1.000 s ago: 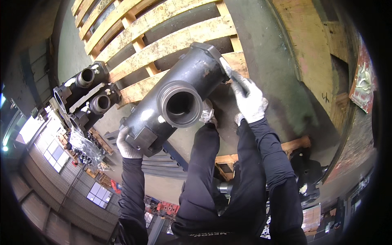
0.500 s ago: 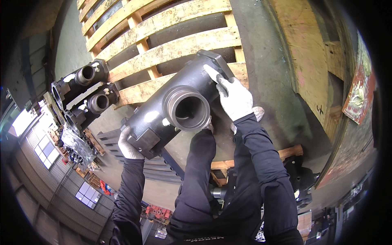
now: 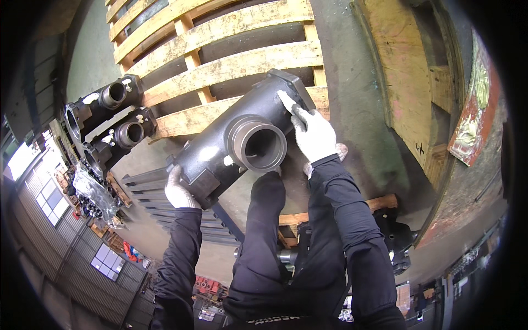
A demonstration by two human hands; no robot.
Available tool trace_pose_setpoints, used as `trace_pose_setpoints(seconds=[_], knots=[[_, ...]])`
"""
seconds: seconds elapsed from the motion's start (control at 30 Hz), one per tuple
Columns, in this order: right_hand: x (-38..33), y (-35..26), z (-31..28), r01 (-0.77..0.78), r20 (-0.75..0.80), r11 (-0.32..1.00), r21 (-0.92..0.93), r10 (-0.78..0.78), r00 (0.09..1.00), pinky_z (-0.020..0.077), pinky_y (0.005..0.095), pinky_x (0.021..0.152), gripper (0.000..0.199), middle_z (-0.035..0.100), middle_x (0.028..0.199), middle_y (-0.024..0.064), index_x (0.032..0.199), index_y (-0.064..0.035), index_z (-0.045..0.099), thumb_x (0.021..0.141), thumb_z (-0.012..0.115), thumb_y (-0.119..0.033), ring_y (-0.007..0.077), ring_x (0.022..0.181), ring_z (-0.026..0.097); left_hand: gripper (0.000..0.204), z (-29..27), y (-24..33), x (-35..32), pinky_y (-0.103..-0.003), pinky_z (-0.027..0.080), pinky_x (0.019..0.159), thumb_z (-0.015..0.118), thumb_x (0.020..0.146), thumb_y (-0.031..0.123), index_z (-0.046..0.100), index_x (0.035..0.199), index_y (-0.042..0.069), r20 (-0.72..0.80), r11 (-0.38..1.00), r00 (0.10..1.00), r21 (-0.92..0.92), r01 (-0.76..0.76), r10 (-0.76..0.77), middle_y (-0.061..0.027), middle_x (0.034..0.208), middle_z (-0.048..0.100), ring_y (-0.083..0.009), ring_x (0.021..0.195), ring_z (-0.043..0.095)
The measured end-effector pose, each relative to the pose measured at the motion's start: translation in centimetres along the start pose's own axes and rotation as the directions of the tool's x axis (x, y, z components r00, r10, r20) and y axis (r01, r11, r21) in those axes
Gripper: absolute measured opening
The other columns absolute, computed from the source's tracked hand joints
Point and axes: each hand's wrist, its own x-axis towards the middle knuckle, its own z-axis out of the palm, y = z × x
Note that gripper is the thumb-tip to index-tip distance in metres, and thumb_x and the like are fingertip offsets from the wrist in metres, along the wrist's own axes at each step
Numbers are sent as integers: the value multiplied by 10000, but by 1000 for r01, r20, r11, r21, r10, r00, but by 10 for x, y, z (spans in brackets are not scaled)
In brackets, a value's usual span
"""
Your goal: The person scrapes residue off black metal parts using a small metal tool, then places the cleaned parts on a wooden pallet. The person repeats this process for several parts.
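Slanting across the middle is a large black metal pipe housing (image 3: 215,147) with a bare-metal round port (image 3: 257,145) facing up toward me. My left hand (image 3: 180,190), in a white glove, grips its near left end, thumb on top and other fingers partly hidden beneath. At the far right end my gloved right hand (image 3: 314,131) holds the housing near its flange, one finger stretched along the surface and the rest curled at the side. A small white patch (image 3: 228,160) marks the body beside the port. The housing overlaps the near edge of a wooden pallet (image 3: 258,60).
Two similar black housings (image 3: 113,96) (image 3: 130,135) lie to the left, with white patches on them. A dark slatted rack (image 3: 165,206) lies on the floor near my left arm. Wooden boards (image 3: 401,71) and a red board smeared with pale paste (image 3: 474,118) stand at the right.
My view has shifted slightly, so the surroundings sit a little further left. Both hands keep their hold on the housing, which has turned or shifted only slightly.
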Motion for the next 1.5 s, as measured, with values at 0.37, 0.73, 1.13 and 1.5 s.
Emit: trace_pose_setpoints(seconds=[0.37, 0.73, 1.13, 1.5], knots=[[-43, -6, -57, -36, 132, 999, 9, 34, 991, 537, 451, 742, 310, 652, 938, 164, 1222, -158, 714, 921, 702, -235, 369, 848, 669, 263, -25, -25, 23, -326, 505, 799, 672, 929, 188, 737, 972, -63, 63, 875, 916, 275, -397, 396, -63, 854, 677, -168, 808, 598], [-147, 64, -256, -364, -722, 931, 20, 265, 639, 548, 384, 789, 411, 662, 948, 143, 1314, -75, 662, 932, 732, -208, 292, 853, 678, 447, -34, -24, 74, -386, 511, 880, 669, 909, 339, 706, 1128, -49, -19, 910, 989, 394, -127, 147, -117, 1094, 690, -248, 932, 644], [-128, 91, -295, -356, -674, 923, -150, 168, 719, 537, 412, 734, 385, 657, 956, 183, 1304, -184, 688, 921, 717, -218, 348, 826, 672, 502, -29, -23, 59, -403, 519, 849, 693, 888, 408, 700, 1085, -54, -30, 934, 991, 339, -109, 127, -117, 1053, 680, -260, 881, 649], [-123, 80, -289, -220, -510, 971, 91, 235, 828, 537, 336, 723, 342, 686, 984, 126, 1307, -40, 662, 976, 647, -123, 255, 827, 675, 409, -36, -27, 71, -379, 512, 912, 635, 940, 289, 693, 1164, -49, 13, 940, 989, 308, -147, 151, -121, 1124, 682, -251, 969, 648]])
